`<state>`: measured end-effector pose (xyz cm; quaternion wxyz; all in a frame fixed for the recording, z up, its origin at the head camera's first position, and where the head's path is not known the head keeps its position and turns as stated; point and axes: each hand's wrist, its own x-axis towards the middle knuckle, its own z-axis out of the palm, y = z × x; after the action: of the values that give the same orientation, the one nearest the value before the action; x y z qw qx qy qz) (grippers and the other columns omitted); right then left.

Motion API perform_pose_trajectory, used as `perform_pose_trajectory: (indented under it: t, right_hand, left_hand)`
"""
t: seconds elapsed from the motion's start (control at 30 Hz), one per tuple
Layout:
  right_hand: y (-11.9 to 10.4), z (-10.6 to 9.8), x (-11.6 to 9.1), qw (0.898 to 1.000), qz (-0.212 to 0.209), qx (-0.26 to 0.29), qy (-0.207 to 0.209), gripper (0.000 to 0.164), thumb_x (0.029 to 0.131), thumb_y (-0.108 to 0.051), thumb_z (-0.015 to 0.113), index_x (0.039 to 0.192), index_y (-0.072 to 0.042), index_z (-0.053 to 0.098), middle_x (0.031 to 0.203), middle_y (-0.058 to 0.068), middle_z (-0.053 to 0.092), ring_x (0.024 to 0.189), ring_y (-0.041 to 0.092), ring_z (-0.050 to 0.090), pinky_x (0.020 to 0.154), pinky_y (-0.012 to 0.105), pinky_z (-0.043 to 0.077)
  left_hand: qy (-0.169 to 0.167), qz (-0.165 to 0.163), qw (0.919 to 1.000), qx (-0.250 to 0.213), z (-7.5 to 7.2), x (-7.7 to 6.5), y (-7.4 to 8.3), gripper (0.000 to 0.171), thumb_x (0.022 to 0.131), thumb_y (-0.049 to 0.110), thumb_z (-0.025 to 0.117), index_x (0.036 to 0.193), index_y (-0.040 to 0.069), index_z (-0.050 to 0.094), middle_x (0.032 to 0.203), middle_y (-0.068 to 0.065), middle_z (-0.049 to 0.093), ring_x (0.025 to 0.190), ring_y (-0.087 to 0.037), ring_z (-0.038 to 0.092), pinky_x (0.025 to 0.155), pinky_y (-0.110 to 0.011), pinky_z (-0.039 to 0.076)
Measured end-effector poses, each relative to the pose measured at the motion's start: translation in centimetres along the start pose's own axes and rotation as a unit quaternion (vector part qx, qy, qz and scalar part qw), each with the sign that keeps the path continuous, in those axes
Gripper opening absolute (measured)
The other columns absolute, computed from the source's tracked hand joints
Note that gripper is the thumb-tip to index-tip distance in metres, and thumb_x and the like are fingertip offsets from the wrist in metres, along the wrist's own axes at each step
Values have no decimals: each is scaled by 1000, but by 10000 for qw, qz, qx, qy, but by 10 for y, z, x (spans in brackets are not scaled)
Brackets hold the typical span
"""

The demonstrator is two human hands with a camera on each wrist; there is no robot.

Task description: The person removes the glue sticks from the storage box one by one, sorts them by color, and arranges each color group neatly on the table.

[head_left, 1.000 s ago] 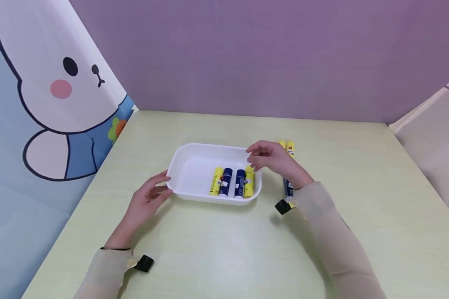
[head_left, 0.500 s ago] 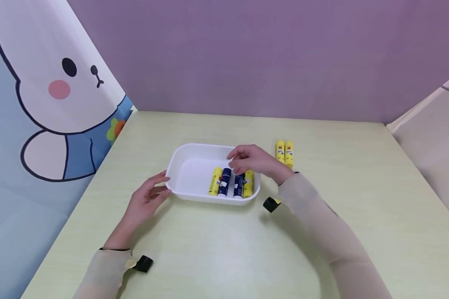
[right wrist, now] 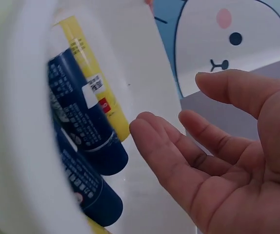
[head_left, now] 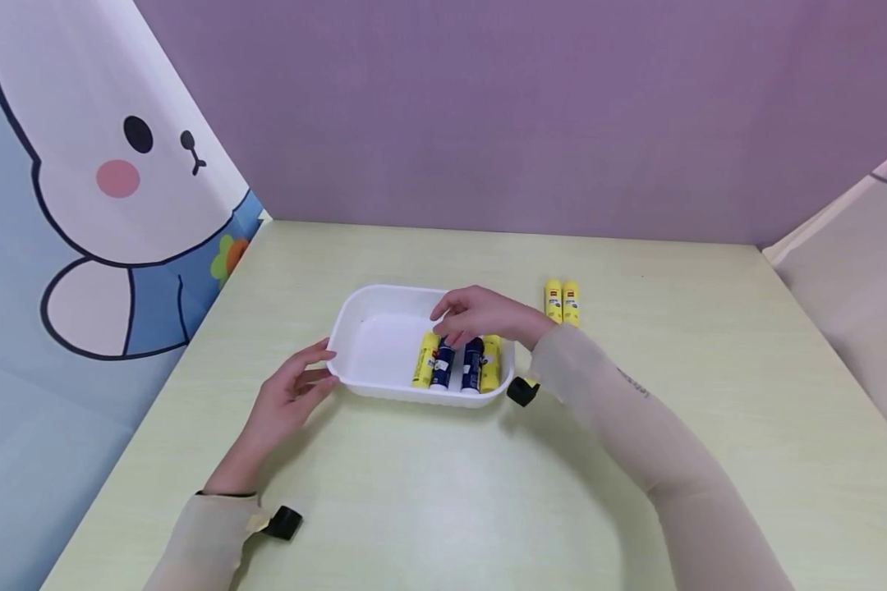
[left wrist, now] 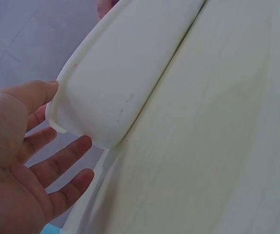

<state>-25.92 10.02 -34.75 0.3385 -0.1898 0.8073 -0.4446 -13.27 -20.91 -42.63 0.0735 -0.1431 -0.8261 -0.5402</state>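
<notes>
A white plastic tray [head_left: 375, 345] lies on the table, with yellow and navy glue sticks in its right half. At its left corner my left hand [head_left: 290, 394] touches the rim with the thumb and fingertips, the fingers loosely spread in the left wrist view. My right hand [head_left: 480, 316] hovers over the tray, fingers relaxed and slightly bent with nothing between them. Below it lie a yellow glue stick [head_left: 425, 365] and a navy glue stick [head_left: 441, 373] side by side. Close to the right wall lie another navy glue stick [head_left: 471, 369] and yellow glue stick [head_left: 491, 365].
Two yellow glue sticks [head_left: 553, 300] lie on the table right of the tray, behind the right wrist. The right sleeve [head_left: 584, 369] covers the table just in front of them. A purple panel [head_left: 517, 123] rises at the table's back edge, and a rabbit-print cloth [head_left: 81, 271] hangs at left.
My right hand has moved left from the tray's right rim to above the middle of the glue sticks. The two yellow sticks on the table came into fuller view. My left hand has stayed put.
</notes>
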Motion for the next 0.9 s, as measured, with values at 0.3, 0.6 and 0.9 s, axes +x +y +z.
perform_pose_trajectory:
  t: [0.3,0.6,0.9]
  right_hand:
    - [-10,1,14,9976,455,-461,-233,38,96,-18,65,128,1,57,112,14,67,94,23,66,86,33,58]
    - [-20,4,31,9908,665,-1055,-520,32,96,-21,65,121,-2,59,105,14,67,87,21,65,79,30,59]
    - [-28,17,51,9914,602,-858,-779,29,96,-16,66,119,-1,59,102,14,65,89,24,65,79,29,59]
  left_hand:
    - [-2,-82,10000,30,0,0,0,36,93,-5,65,128,-3,58,149,-21,45,108,-44,63,84,-13,51]
    - [-20,-118,9999,-37,1,0,3,36,93,-4,65,129,-3,58,149,-21,45,108,-43,64,83,-13,52]
    - [-17,-4,10000,-36,1,-1,2,36,93,-6,65,128,-3,58,149,-22,45,108,-45,63,83,-14,52]
